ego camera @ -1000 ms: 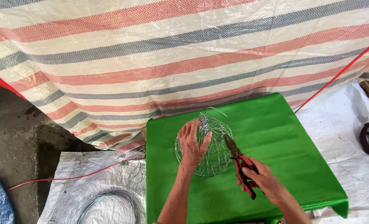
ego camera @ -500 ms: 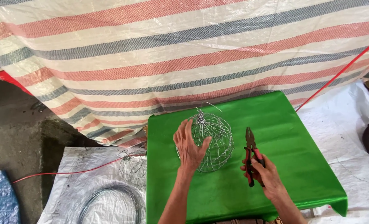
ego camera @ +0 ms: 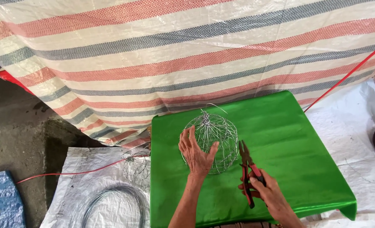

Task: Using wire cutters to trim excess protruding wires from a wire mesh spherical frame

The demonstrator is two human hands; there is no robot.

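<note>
A: What is that round thing on the green table (ego camera: 305,152)?

B: A wire ball (ego camera: 210,141), a rounded cage of thin silvery wire. The strands gather into a twisted knot at the top, and one loose end curls up and away from it. You can see the green surface straight through the mesh. It stands near the table's left back part.

A: And the hands?

B: The left hand (ego camera: 196,154) rests flat against the near left side of the ball, fingers spread and open, steadying rather than clasping. The right hand (ego camera: 265,194) is closed around the red handles of the pliers (ego camera: 246,169). Their tips point up and away from the person, just beside the ball's right lower edge; I cannot tell if they touch the wire.

A: Anything different from a moment ago?

B: A second ago the pliers' nose lay against the ball's right side. Half a second ago they had drawn off to the right, apart from it. Now they are back close beside it. The left hand has stayed on the ball throughout.

A: What else is around?

B: A striped tarp (ego camera: 175,55) behind, and a coil of wire (ego camera: 111,204) on white sheeting at the lower left.
</note>
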